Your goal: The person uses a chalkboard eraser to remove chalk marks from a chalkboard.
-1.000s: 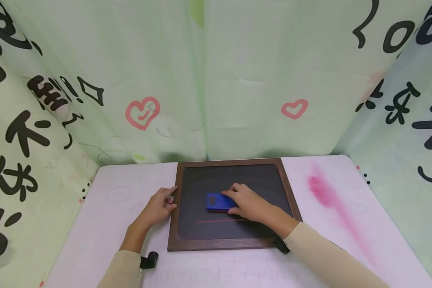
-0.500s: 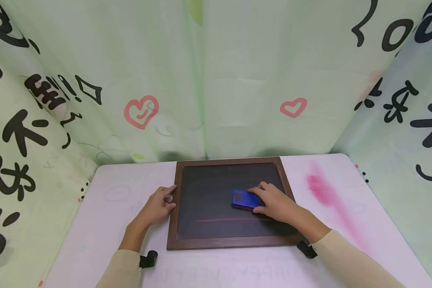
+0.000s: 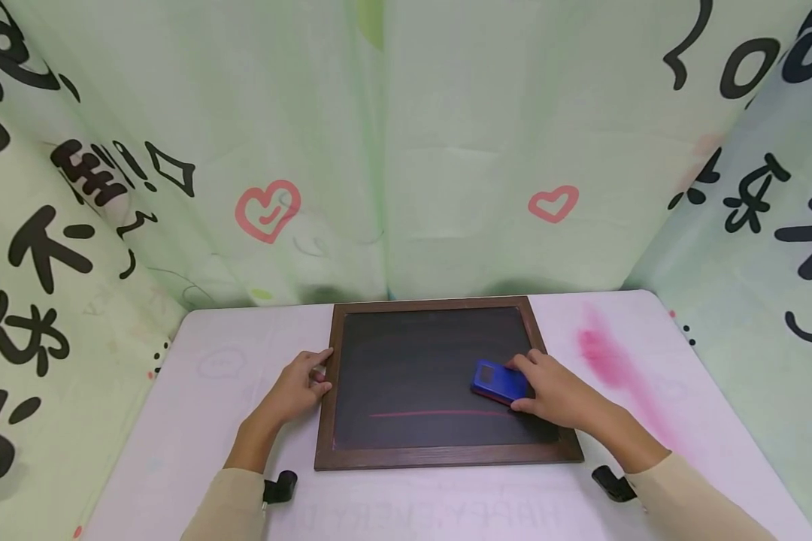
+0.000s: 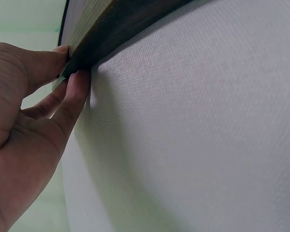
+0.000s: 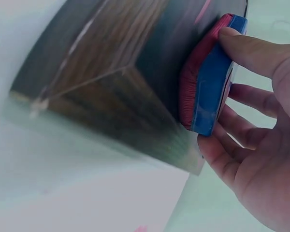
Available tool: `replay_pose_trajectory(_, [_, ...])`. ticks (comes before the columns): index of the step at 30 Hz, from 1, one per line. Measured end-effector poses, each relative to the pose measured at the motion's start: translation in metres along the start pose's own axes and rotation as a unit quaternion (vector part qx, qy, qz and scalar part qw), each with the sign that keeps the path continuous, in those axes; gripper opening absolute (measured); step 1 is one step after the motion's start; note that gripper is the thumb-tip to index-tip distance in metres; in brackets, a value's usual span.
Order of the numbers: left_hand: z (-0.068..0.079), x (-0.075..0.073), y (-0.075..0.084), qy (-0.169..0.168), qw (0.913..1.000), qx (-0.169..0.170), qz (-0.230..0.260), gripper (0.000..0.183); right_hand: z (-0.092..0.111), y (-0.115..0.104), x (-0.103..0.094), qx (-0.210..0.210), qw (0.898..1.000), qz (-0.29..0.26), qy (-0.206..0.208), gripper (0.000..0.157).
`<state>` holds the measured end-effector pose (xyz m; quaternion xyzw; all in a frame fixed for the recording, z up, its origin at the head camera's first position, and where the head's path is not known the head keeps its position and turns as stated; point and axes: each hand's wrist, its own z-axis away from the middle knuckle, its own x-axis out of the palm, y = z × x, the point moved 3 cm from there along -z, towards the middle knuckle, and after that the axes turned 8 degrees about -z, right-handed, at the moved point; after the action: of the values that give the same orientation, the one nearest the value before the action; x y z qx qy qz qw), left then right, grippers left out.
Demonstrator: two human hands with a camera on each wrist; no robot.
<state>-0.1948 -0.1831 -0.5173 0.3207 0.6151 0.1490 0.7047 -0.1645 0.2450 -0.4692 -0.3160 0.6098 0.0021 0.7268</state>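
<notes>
- My right hand (image 3: pixel 560 391) holds the blue eraser (image 3: pixel 497 382) between the thumb and the bent fingers, which are parted only as wide as the eraser itself.
- The thumb is on the side nearer to me, and the fingers are on the farther side.
- This eraser is at the right part of the blackboard (image 3: pixel 406 353), just beyond the pink line (image 3: pixel 440 412), and its red pad (image 5: pixel 191 89) is turned toward the dark surface.
- The right end of the pink line comes close to my right thumb.
- My left hand (image 3: pixel 298 387) pinches the left side of the brown wooden frame (image 3: pixel 446 456) with thumb and fingers.
- The blackboard lies on the white desk (image 3: pixel 196 421), at its far edge.
- To the right of it, the desk has a pink stain (image 3: pixel 598 353).
- Behind hangs a pale green curtain (image 3: pixel 446 98) with two pink hearts and black characters.
</notes>
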Motion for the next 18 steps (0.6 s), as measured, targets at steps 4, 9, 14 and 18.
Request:
replay_pose_trajectory(4, [-0.0013, -0.0005, 0.0002, 0.004, 1.0000, -0.001, -0.004, 0.061, 0.0051, 0.0019, -0.0020, 0.010, 1.000, -0.003, 0.000, 0.056])
replay_pose_trajectory(9, [-0.0026, -0.0015, 0.0011, 0.008, 0.9999, 0.002, -0.012, 0.062, 0.0057, 0.0006, -0.0010, 0.003, 1.000, 0.008, 0.004, 0.056])
replay_pose_trajectory(14, [-0.0025, -0.0011, 0.0011, 0.008, 0.9999, 0.003, -0.009, 0.062, 0.0059, -0.0005, 0.0017, -0.002, 1.000, 0.011, 0.003, 0.057])
replay_pose_trajectory(18, [-0.0026, -0.0002, 0.0006, 0.005, 1.0000, 0.003, -0.006, 0.062, 0.0055, -0.0024, 0.0043, -0.009, 1.000, 0.012, 0.003, 0.057])
